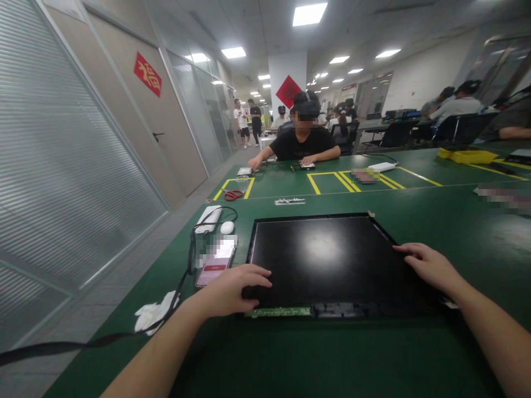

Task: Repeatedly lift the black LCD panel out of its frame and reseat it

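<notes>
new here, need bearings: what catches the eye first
A big black panel lies flat on the green table, with the left hand on its near-left corner and the right hand on its right edge. Beyond it, a person in black sits facing this way.

A green surface (332, 354) carries a black screen panel (323, 260) at centre, with a phone (213, 268), white mouse (227, 227) and crumpled cloth (153, 314) to its left and red scissors (233, 194) farther up.

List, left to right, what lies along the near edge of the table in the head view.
cloth → left hand → panel → right hand
</notes>
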`<state>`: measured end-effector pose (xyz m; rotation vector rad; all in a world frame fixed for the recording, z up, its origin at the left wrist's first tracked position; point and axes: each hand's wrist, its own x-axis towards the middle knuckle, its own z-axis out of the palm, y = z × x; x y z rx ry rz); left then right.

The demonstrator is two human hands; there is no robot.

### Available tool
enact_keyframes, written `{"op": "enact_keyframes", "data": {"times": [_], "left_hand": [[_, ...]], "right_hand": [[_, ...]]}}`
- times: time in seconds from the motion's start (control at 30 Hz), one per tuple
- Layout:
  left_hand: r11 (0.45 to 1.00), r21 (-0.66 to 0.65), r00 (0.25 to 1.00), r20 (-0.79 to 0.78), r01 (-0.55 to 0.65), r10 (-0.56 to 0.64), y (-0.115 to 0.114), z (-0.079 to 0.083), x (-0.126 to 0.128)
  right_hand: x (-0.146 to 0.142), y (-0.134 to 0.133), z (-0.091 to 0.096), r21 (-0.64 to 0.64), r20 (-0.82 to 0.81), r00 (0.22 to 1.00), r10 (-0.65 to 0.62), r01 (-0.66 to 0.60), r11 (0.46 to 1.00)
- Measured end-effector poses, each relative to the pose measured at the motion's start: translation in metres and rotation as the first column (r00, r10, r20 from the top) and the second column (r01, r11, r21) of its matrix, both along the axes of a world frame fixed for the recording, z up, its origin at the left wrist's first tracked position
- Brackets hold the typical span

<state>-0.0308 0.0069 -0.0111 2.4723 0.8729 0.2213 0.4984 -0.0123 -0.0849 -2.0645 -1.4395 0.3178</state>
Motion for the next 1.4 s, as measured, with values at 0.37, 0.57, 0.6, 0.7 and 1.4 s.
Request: {"op": "enact_keyframes", "data": {"times": [0.37,0.57,0.6,0.7,1.4], "left_hand": [[0.799,0.205,0.825,0.143,-0.566,0.547,-0.020,-0.056,-0.001],[0.809,0.217,0.836,0.195,-0.547,0.513,-0.024,-0.055,0.004],[0.812,0.210,0.837,0.199,-0.545,0.510,-0.023,-0.054,0.005],[0.814,0.208,0.837,0.213,-0.543,0.504,-0.021,-0.055,0.008],[0.795,0.268,0.829,0.317,-0.545,0.461,-0.010,-0.062,0.013]], "right_hand": [[-0.009,-0.006,0.007,0.003,-0.051,0.999,-0.019,0.019,1.000],[-0.007,0.000,0.008,-0.038,-0.047,0.994,-0.095,0.093,0.995],[-0.007,0.001,0.008,-0.046,-0.046,0.994,-0.104,0.102,0.994],[-0.009,0.000,0.011,-0.074,-0.052,0.991,-0.124,0.120,0.990],[-0.031,-0.016,0.033,-0.098,-0.143,0.975,-0.172,0.159,0.982]]}}
